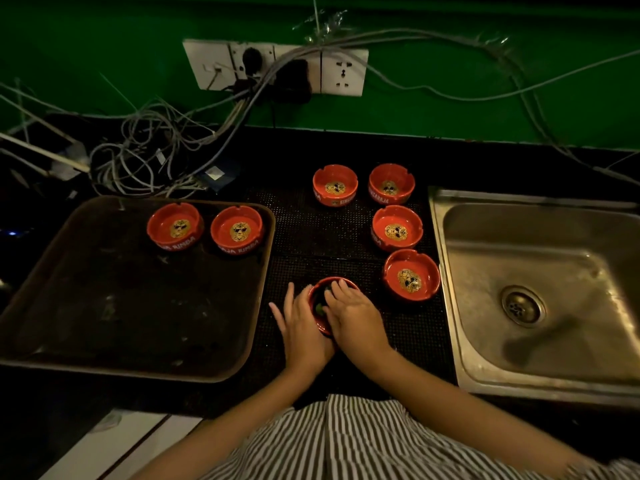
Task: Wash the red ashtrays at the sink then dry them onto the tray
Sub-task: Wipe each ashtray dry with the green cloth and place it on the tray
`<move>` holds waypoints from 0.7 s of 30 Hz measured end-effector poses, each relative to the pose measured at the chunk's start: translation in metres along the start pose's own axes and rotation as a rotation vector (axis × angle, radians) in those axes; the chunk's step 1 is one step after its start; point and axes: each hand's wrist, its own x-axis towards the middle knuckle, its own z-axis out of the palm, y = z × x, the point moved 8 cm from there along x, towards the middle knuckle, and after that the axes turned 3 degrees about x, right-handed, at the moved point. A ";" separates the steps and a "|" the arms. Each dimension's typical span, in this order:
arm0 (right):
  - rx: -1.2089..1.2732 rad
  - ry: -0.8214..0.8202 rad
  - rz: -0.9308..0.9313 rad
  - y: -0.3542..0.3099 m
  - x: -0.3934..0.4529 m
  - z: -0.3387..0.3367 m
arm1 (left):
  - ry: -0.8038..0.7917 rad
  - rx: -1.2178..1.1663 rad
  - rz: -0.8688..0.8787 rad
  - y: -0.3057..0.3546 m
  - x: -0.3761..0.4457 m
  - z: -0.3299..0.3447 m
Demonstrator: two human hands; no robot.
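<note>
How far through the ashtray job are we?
Done, apparently: two ashtrays sit on the tray. In hand: left hand holds one ashtray while right hand reaches inside it. Left: four ashtrays on the mat beside the sink.

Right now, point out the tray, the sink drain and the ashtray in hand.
tray (104, 306), head view, bare dark floor.
sink drain (522, 305), head view, strainer middle.
ashtray in hand (334, 280), head view, far red rim.
</note>
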 end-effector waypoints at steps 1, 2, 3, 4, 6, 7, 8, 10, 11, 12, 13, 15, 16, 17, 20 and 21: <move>-0.015 0.009 0.022 -0.001 0.000 0.000 | 0.043 0.003 -0.011 -0.001 0.002 -0.003; -0.026 0.009 0.022 -0.001 0.000 0.000 | 0.061 0.009 -0.008 -0.003 0.005 -0.004; -0.026 0.010 0.003 0.000 0.000 0.001 | 0.052 0.025 0.015 -0.004 0.008 -0.004; -0.017 0.003 -0.039 0.000 0.003 0.002 | 0.021 0.041 0.048 -0.004 0.012 -0.004; 0.003 -0.032 -0.180 -0.002 0.009 -0.001 | -0.078 0.032 0.133 -0.005 0.025 -0.003; 0.012 -0.054 -0.273 -0.004 0.013 -0.006 | -0.137 0.008 0.186 -0.004 0.033 -0.003; 0.018 -0.082 -0.367 -0.005 0.016 -0.010 | -0.207 -0.017 0.243 -0.003 0.042 -0.002; 0.009 -0.191 -0.524 -0.004 0.021 -0.011 | -0.371 -0.031 0.338 -0.001 0.058 0.001; 0.001 -0.254 -0.593 -0.005 0.023 -0.011 | -0.445 -0.021 0.379 0.000 0.063 0.003; -0.006 -0.297 -0.657 -0.005 0.024 -0.009 | -0.501 -0.006 0.412 0.000 0.066 0.005; -0.008 -0.324 -0.693 -0.004 0.025 -0.008 | -0.537 0.001 0.434 0.001 0.068 0.006; 0.020 -0.309 -0.663 0.001 0.024 -0.010 | -0.549 -0.011 0.427 0.002 0.064 0.006; 0.024 -0.276 -0.611 0.005 0.021 -0.009 | -0.520 -0.010 0.401 0.001 0.059 0.005; 0.008 -0.239 -0.544 0.007 0.016 -0.009 | -0.463 0.007 0.365 -0.001 0.053 0.005; -0.096 -0.173 -0.298 0.011 0.000 0.001 | -0.240 0.090 0.221 -0.003 0.030 0.003; -0.123 -0.168 -0.219 0.009 -0.002 0.003 | -0.176 0.097 0.177 -0.002 0.024 0.003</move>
